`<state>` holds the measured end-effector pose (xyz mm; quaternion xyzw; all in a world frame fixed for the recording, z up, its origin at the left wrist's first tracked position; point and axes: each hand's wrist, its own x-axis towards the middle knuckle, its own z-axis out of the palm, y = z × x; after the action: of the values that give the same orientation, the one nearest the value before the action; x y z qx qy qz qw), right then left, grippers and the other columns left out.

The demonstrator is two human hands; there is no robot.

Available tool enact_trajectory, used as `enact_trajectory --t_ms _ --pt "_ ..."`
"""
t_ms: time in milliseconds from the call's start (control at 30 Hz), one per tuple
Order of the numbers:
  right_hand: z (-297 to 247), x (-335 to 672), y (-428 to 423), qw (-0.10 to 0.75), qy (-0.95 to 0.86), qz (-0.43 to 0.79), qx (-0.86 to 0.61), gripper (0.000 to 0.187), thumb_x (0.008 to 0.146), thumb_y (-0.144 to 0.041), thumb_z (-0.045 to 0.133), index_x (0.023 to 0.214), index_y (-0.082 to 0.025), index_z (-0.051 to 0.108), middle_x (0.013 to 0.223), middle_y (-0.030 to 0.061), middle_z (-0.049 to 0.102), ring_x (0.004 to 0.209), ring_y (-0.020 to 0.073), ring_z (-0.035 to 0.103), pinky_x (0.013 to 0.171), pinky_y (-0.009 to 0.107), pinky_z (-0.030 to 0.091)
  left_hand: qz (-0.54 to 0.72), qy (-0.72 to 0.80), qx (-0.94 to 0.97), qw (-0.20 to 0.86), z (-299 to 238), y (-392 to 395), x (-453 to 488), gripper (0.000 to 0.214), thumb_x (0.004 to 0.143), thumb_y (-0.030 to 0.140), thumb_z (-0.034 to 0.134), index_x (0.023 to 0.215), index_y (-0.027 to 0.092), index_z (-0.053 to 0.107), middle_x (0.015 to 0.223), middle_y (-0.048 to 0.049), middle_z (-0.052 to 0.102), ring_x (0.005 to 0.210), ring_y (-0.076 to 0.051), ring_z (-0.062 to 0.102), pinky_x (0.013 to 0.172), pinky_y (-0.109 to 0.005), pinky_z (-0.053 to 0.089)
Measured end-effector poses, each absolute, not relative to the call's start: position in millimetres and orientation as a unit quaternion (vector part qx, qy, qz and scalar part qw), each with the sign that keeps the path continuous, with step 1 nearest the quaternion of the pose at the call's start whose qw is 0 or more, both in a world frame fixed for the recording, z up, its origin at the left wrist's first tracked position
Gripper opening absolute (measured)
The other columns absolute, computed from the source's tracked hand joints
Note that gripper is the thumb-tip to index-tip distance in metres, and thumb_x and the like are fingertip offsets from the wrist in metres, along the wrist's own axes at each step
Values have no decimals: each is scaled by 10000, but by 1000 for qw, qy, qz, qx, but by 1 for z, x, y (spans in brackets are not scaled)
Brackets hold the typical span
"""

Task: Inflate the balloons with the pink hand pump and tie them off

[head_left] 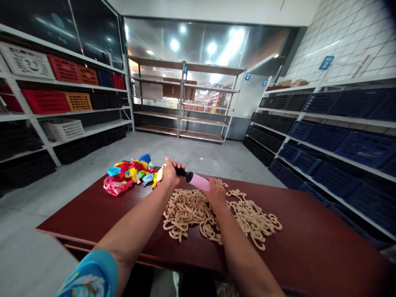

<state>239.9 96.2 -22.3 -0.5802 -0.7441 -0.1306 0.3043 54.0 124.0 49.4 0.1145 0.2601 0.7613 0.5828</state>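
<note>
Observed left hand point(170, 172) closed round black end point(188, 176) of pink pump point(199, 182); found right hand point(216, 192) wrapped about opposite end. Noted pump held slanting above dark red table point(123, 214), near heap of tan coiled strands point(188, 206). Recorded colourful balloons point(133, 170) piled left of left hand. Saw pale piece point(160, 172) at left hand, too blurred to tell whether fitted to pump.

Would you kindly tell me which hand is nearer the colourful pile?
The left hand, on the black end of the tube; the right hand, on its pink end, is farther away.
</note>
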Motion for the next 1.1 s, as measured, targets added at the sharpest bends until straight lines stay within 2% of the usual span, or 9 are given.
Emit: enact_trajectory --t_ms 100,300,667,867,1100 --pt "-23 241 97 279 -749 -93 -594 448 682 -331 662 1070 -186 493 985 77 565 922 211 483 778 297 345 766 281 134 563 43 129 60 473 776 597 397 548 190 320 466 17 429 460 -129 510 540 -314 470" --pt "-27 240 95 239 -742 -53 -624 309 705 -285 609 985 -188 519 930 57 585 880 195 517 705 268 345 788 305 134 518 52 129 50 460 770 559 437 542 203 257 401 76 265 326 -87 350 432 -273 424" --pt "-38 233 104 237 -733 -20 -637 396 671 -394 625 993 -195 509 872 45 606 791 181 560 625 247 334 808 298 182 474 107 123 -5 416 781 463 449 540 212 221 383 76 226 301 -90 321 366 -245 362" --pt "-41 234 103 249 -734 -30 -631 401 668 -458 602 955 -196 505 835 38 598 731 174 553 592 250 322 806 285 200 479 95 123 30 434 769 488 468 538 209 229 385 78 229 301 -80 311 352 -230 339" --pt "-41 233 100 283 -726 -46 -626 400 677 -445 589 973 -186 514 836 44 602 734 181 556 604 258 345 785 277 194 519 66 120 79 469 766 497 487 524 212 203 366 77 224 294 -75 313 351 -230 328"
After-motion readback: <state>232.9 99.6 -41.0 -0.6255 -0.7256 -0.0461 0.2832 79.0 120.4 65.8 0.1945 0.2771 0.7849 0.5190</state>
